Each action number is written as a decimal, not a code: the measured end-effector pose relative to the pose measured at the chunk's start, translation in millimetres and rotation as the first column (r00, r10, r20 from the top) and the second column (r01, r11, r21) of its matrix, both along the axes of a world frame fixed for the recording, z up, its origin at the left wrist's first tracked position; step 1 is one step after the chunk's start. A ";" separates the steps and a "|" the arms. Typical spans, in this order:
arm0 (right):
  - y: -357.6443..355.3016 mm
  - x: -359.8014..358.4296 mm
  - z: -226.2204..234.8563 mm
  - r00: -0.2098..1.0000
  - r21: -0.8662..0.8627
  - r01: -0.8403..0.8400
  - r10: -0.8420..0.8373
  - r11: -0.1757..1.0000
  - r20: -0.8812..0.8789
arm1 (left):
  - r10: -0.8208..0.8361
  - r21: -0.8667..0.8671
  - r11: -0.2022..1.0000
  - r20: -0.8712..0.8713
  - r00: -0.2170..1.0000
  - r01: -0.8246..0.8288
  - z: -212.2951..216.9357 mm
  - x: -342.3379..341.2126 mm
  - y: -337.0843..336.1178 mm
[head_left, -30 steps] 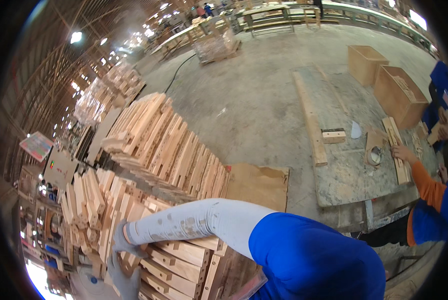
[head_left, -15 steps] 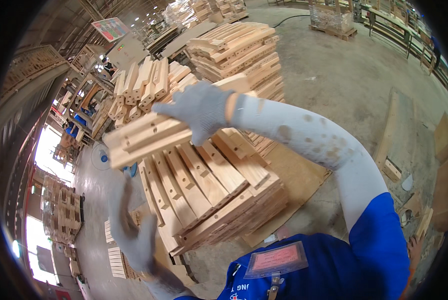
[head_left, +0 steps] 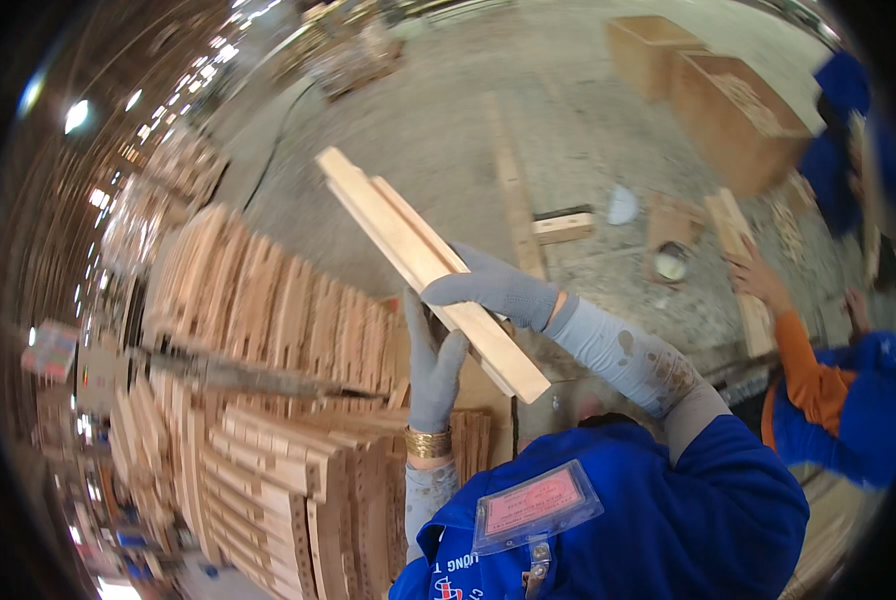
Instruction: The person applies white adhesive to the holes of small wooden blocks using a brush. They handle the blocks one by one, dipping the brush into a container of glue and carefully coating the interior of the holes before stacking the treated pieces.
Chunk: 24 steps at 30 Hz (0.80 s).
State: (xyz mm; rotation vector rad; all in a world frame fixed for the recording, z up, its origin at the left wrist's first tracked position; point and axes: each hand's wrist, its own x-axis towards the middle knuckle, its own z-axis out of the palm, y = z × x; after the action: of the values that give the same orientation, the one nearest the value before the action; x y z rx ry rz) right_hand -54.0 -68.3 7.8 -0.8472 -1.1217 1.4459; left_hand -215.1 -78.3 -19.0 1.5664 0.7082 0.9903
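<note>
My right hand (head_left: 503, 288), in a grey glove, grips two pale wooden bars (head_left: 393, 230) lying one against the other, its thumb across the upper face. The bars slant from far left to near right in front of my chest. My left hand (head_left: 433, 370), gloved too, is just below their near-left edge, thumb and fingers apart and fingertips at or close to the wood. Whether it touches is hard to tell. Stacked wooden bars with drilled holes (head_left: 268, 480) stand to the left of my left hand.
Another tall stack of wooden bars (head_left: 268, 290) stands farther left. At right, a co-worker's hand (head_left: 758, 275) with an orange sleeve rests on a wooden board (head_left: 733, 235). Brown bins (head_left: 728, 120) stand at far right. A short wood block (head_left: 563, 226) and a round can (head_left: 671, 262) are on the floor.
The view has turned right, away from the stacks. My right hand has carried the bars from above the stack to in front of me. My left hand has come up beside them.
</note>
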 end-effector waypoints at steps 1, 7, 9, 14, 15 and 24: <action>-5.2 18.5 -14.7 0.998 -0.092 0.028 -0.033 0.995 -0.053 | -0.008 0.029 1.000 -0.044 0.999 0.009 -7.1 14.3 -3.2; -67.6 98.0 -66.4 0.929 -0.539 0.233 -0.349 0.810 -0.122 | -0.035 0.596 0.436 -0.738 0.674 0.675 -5.6 75.3 -13.2; -89.9 101.9 -80.8 0.869 -0.452 0.251 -0.405 0.856 -0.284 | -0.004 0.690 0.223 -0.706 0.708 0.689 -11.3 102.3 -13.2; -118.3 117.9 -105.9 0.893 -0.340 0.271 -0.367 0.901 -0.261 | -0.489 0.779 0.199 -0.447 0.749 0.595 -25.8 146.5 -0.9; -122.7 118.9 -88.5 0.793 -0.455 0.274 -0.467 0.847 -0.392 | -0.521 0.784 0.254 -0.382 0.763 0.566 -21.0 152.1 2.4; -121.5 90.6 -14.9 0.750 0.014 0.578 -0.539 0.816 0.384 | -0.419 0.344 0.854 0.014 0.908 0.389 -0.7 170.8 48.2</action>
State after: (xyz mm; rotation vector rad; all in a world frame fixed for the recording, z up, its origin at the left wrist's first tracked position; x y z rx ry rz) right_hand 36.5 -189.8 -7.1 -1.4432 -0.9423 0.8555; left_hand -44.3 -30.0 -19.7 1.8567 0.1288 0.8809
